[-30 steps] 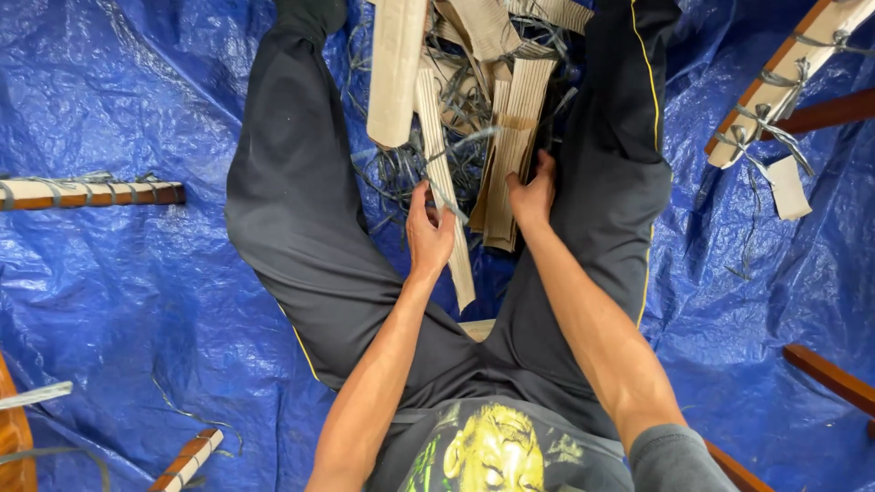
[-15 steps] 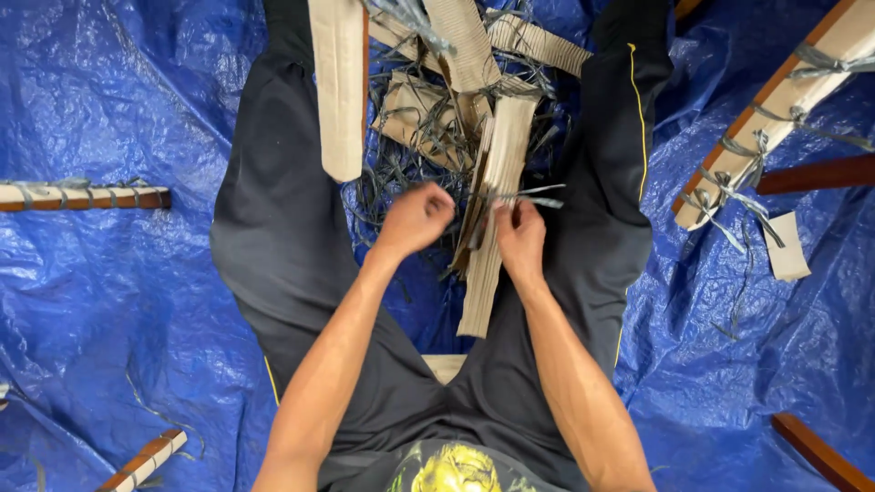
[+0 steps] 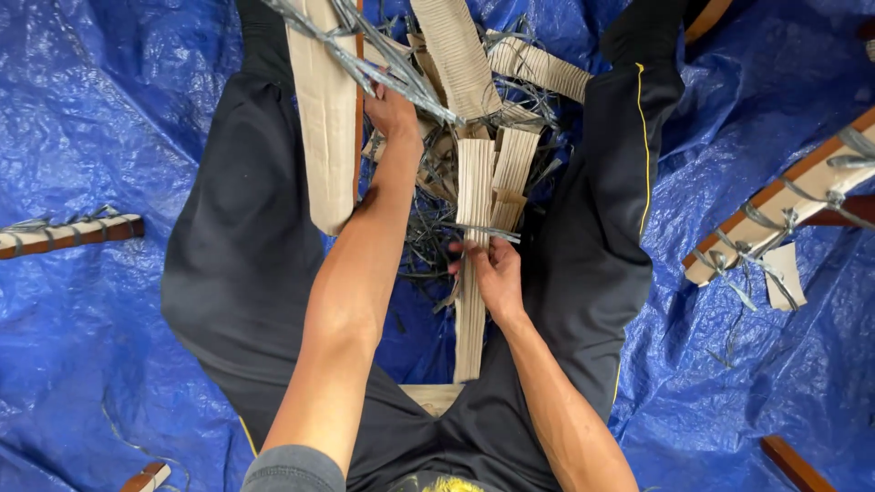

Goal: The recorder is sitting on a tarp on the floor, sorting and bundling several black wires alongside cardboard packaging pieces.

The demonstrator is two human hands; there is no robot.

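I sit on a blue tarp (image 3: pixel 100 137) with my legs in dark trousers spread apart. Between them lies a pile of corrugated cardboard strips (image 3: pixel 474 182) and grey plastic straps (image 3: pixel 428 246). My right hand (image 3: pixel 497 273) grips one long cardboard strip (image 3: pixel 469 319) that points toward my lap, and a grey strap crosses it by my fingers. My left hand (image 3: pixel 394 114) reaches far forward into the pile beside a cardboard-wrapped wooden piece (image 3: pixel 324 137) bound with grey straps. What its fingers hold is hidden by the straps.
Wooden slats wrapped in cardboard and strapping lie on the tarp at the left (image 3: pixel 68 232) and at the right (image 3: pixel 784 219). More wooden pieces show at the lower right (image 3: pixel 797 465) and lower left (image 3: pixel 146 476).
My left hand has left the strip near my lap and reached forward into the pile. The right hand keeps hold of the long strip. The view has shifted forward.
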